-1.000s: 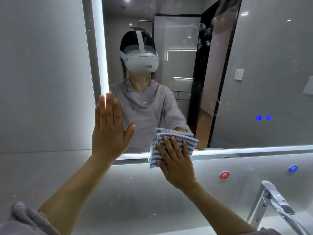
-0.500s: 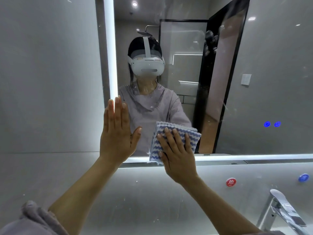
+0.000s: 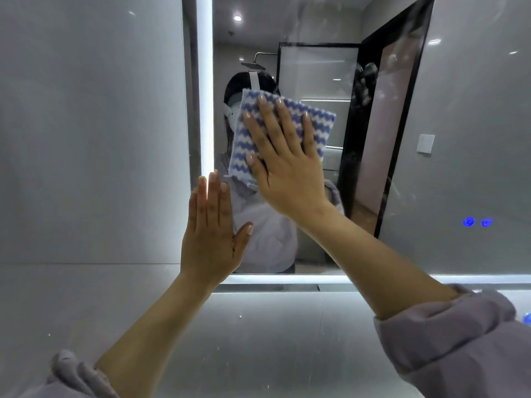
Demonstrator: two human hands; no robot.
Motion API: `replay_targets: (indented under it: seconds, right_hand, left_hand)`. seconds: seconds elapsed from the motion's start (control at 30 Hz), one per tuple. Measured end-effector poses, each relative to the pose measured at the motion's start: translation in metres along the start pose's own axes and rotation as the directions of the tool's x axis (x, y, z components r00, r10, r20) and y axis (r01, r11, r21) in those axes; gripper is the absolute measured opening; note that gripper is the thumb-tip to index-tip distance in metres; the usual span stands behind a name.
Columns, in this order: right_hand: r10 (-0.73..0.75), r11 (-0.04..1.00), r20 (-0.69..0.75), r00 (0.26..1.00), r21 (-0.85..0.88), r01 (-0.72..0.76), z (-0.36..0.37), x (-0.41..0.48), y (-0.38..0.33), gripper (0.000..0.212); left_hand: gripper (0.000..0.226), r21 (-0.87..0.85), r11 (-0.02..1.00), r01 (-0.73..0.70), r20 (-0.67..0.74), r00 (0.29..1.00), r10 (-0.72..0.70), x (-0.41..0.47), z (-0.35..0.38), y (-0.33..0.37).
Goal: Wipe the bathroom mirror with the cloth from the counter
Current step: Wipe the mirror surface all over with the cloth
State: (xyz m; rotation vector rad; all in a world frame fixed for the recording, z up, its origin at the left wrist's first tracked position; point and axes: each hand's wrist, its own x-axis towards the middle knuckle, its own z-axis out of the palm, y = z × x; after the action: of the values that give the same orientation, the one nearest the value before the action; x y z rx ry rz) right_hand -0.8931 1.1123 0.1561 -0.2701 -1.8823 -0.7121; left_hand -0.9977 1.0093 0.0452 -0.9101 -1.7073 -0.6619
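Cloth (image 3: 317, 127) is pressed flat on the mirror (image 3: 459, 139) by the right hand (image 3: 287, 173), in the upper-left area of the glass, just right of the lit edge strip (image 3: 205, 81). Right fingers (image 3: 283, 119) are spread and nearly straight over the cloth. Nothing is curled round it, and the thumb is laid near its lower left edge. It is held by palm pressure only.

Left hand (image 3: 211, 242) is laid flat near the mirror's lower left corner, fingers together and straight, overlapping the lit strip. Nothing is held by it, and the cloth is not touched.

Handling, as judged:
- Cloth is folded, soft, light and limp, so no stiffness can be relied on.
- It is kept in place by friction on the glass. If pressure is eased, a slip or drop is likely.
- It is best loaded at the centre with spread fingers, so that corners are not rolled under.
- For lift-off, a pinch at a folded edge is advised.
- Mirror is rigid but fragile, so moderate, even pressure is called for.

Smudges (image 3: 365, 81) are seen on the glass to the right of the cloth. Most of the glass is judged not yet wiped.
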Motion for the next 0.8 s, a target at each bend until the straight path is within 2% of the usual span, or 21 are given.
replay_targets:
  seconds: [0.13,0.43,0.8]
  right_hand:
    - [0.013,0.999,-0.038,0.999,-0.03,-0.014,-0.002,0.008,-0.003,0.054]
    - [-0.046,0.998,0.026,0.999,-0.034,0.047,0.008,-0.033,-0.003,0.056]
    - [-0.028,0.998,0.035,0.999,-0.05,0.03,0.01,-0.045,-0.009,0.056]
  left_hand:
    - [0.078,-0.009,1.0,0.006,-0.017,1.0,-0.006,0.0,0.0,0.001]
    - [0.079,0.003,1.0,-0.007,-0.007,1.0,0.007,0.0,0.002,-0.001]
    - [0.078,0.014,1.0,0.002,0.015,1.0,-0.002,-0.001,0.001,0.001]
